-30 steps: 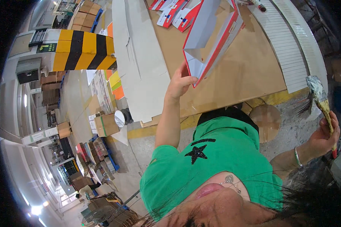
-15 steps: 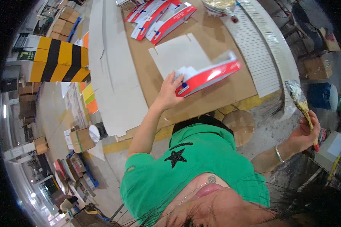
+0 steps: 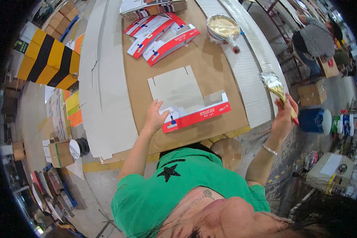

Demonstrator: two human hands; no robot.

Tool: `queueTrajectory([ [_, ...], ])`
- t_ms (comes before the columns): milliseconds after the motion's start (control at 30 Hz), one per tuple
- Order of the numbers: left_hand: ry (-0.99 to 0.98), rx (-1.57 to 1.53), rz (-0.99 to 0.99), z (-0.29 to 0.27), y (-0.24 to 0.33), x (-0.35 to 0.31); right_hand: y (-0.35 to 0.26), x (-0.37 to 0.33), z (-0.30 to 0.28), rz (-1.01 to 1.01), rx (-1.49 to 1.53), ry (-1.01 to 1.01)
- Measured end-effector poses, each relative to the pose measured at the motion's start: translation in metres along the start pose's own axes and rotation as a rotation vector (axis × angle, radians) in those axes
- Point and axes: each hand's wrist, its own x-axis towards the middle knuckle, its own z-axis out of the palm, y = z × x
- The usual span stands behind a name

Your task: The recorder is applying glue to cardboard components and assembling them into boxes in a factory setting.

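Observation:
My left hand [image 3: 155, 117], fingers spread, rests at the left end of a red-and-white printed carton strip [image 3: 198, 117]. The strip lies along the near edge of a plain grey cardboard piece [image 3: 176, 89] with slits in its far edge. Out to the right, my right hand [image 3: 283, 117] is closed round the handle of a brush [image 3: 274, 85]. Its head, coated whitish and silvery, points away from me over the table's right edge. The handle is yellowish with a red end.
Several similar red-and-white cartons [image 3: 158, 37] lie overlapping farther back, before a stack of printed sheets [image 3: 152, 10]. A plastic-wrapped bowl of cream-coloured paste [image 3: 223, 27] stands far right. Long white cardboard [image 3: 103, 79] covers the left side. Another person [image 3: 315, 39] is at the upper right.
The printed strip, tilted and blurred before, now lies flatter against the grey piece. My left hand's fingers have spread. My right hand has brought the brush nearer the table. The whole view has shifted.

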Motion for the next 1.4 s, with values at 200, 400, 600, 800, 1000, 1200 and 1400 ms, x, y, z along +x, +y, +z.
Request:
queueTrajectory([
  [200,0.088,-0.078,-0.123,-0.025,-0.018,0.021,0.074,0.082,0.106,0.077,0.072,-0.104],
  [400,0.187,-0.126,-0.193,-0.048,-0.036,0.068,0.168,0.164,0.187,0.186,0.148,-0.087],
  [600,0.263,-0.245,-0.270,-0.064,-0.050,0.143,0.233,0.200,0.213,0.267,0.257,0.080],
  [800,0.360,-0.127,-0.229,-0.069,-0.071,0.246,0.249,0.206,0.169,0.387,0.187,0.079],
  [1000,0.435,0.127,-0.339,-0.061,-0.106,0.294,0.210,0.152,0.175,0.181,-0.361,0.391],
  [1200,0.367,0.121,-0.358,-0.057,-0.098,0.304,0.288,0.064,0.288,0.181,-0.813,-0.666],
  [1400,0.462,0.039,-0.266,-0.054,-0.108,0.310,0.358,0.052,0.307,-0.117,-1.037,-0.585],
])
